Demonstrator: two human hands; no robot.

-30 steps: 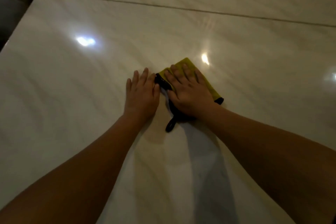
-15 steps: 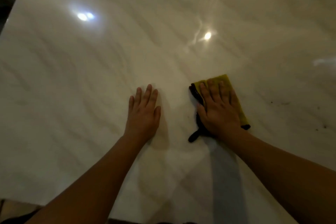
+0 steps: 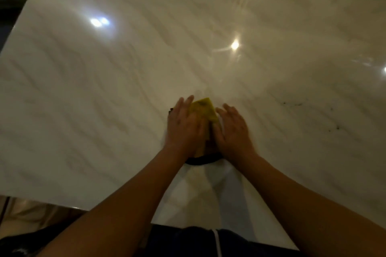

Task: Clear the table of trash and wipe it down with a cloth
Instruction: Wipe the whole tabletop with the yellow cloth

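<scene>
Dead centre of the bench (image 3: 104, 110), the yellow cloth (image 3: 203, 108) sits bunched between my two hands. My left hand (image 3: 183, 129) lies flat over its 9 o'clock side, fingers straight, pressing down. My right hand (image 3: 235, 131) is open too, fingers straight, its inner edge against the cloth's 3 o'clock side. Whether that thumb has hooked underneath I can't tell, because it's blurred.

The cloth runs lengthways from 6 to 12: its yellow corner points away to 12, and the black trim loop (image 3: 202, 159) curls out at 6, toward my body.

Now the risks, as I judge them. Squeezed this narrow, the cloth covers little of the surface, so a pass could leave streaks. That loose loop may drag along and smear. The bench is glossy, and with flat palms pressing hard a hand could skid off the cloth. And out at 3 o'clock, well apart from the cloth, dark specks (image 3: 292, 103) lie scattered. They'd be easy to miss in this glare, or to push around rather than pick up.
</scene>
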